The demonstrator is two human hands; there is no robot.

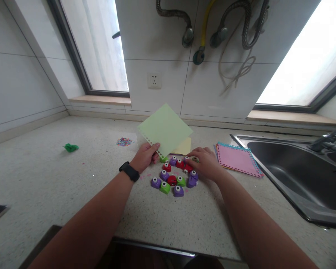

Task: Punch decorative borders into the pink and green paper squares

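Note:
My left hand [146, 156] is closed on the lower corner of a light green sheet of paper [165, 129], thumb on top. Small holes run along the sheet's lower left edge; it is held up at a tilt. My right hand [205, 161] reaches into a group of small craft punches, its thumb and fingertips around a purple craft punch [186, 159]. A green punch [195, 159] is partly covered by that hand. Nearer me lie more punches, among them a red one [171, 181], a green one [165, 187] and a purple one [178, 191].
Behind the green sheet lies a yellow sheet [183, 146]. A stack of coloured sheets with a pink one [236, 158] on top sits beside the sink [294, 175]. Paper bits [124, 141] and a crumpled green thing [71, 147] lie on the left of the counter [100, 209].

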